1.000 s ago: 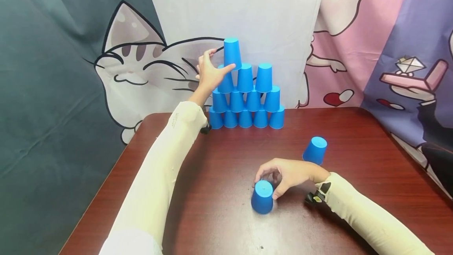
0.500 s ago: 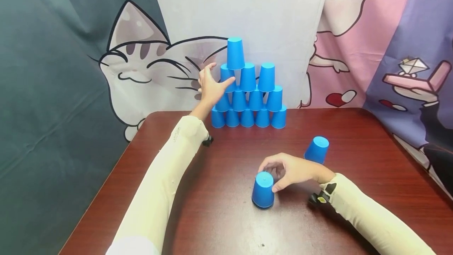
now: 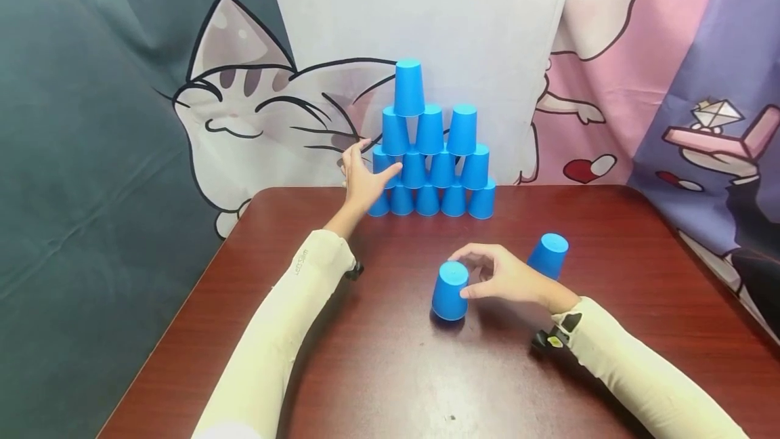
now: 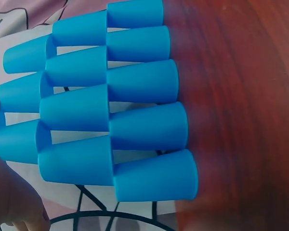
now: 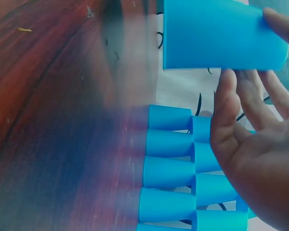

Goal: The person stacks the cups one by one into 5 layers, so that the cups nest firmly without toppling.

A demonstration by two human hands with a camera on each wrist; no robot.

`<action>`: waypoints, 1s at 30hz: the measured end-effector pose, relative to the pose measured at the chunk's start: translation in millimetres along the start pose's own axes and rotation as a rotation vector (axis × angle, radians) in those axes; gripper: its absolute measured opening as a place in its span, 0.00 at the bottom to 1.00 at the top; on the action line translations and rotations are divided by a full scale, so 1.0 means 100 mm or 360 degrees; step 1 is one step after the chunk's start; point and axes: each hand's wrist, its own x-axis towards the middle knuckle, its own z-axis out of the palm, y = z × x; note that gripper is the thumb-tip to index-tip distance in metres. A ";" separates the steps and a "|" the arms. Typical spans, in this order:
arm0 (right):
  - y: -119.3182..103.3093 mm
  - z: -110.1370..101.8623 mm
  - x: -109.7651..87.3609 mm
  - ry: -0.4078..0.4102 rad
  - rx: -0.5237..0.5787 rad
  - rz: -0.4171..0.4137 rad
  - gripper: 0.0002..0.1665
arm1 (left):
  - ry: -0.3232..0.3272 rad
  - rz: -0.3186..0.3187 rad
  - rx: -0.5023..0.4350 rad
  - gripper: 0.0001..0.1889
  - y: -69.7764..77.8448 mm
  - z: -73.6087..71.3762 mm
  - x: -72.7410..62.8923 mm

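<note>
My right hand (image 3: 510, 280) grips an upside-down blue plastic cup (image 3: 449, 295) between thumb and fingers. The cup hangs slightly tilted just above the table, its shadow beneath; the right wrist view shows the same held cup (image 5: 221, 36) up close. Toward the back, a pyramid of upside-down blue cups rises in rows, with three in the third row and a single top cup (image 3: 409, 89) on that row's left side. Beside the pyramid's left edge is my left hand (image 3: 363, 183), thumb and fingers spread, holding nothing. It covers part of the lower left cups.
One more upside-down blue cup (image 3: 550, 256) stands on the right of the brown table (image 3: 378, 358), partly behind my right hand. A printed cloth backdrop (image 3: 426, 12) hangs right behind the table's back edge, close to the pyramid.
My left hand has come off the top cup and moved down along the pyramid's left side. My right hand has gripped the near cup, lifted it slightly and carried it toward the pyramid.
</note>
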 end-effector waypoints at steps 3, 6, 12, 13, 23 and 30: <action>-0.03 -0.01 0.01 0.0139 -0.0016 0.0053 0.28 | -0.0014 -0.0009 0.0001 0.42 -0.06 0.00 -0.06; -0.04 -0.04 0.03 0.0293 -0.0037 0.0092 0.28 | -0.0020 -0.0014 -0.0028 0.42 -0.11 0.01 -0.11; -0.04 -0.07 0.10 0.0532 -0.0071 0.0216 0.28 | -0.0036 -0.0056 -0.0111 0.41 -0.19 0.03 -0.19; -0.05 -0.07 0.10 0.0563 -0.0073 0.0228 0.29 | -0.0038 -0.0067 -0.0124 0.41 -0.20 0.02 -0.20; -0.18 -0.13 0.21 0.0828 -0.0122 0.0297 0.32 | -0.0037 -0.0098 -0.0159 0.42 -0.24 0.05 -0.27; -0.33 -0.21 0.34 0.0998 -0.0103 0.0362 0.35 | -0.0044 -0.0136 -0.0071 0.42 -0.27 0.11 -0.33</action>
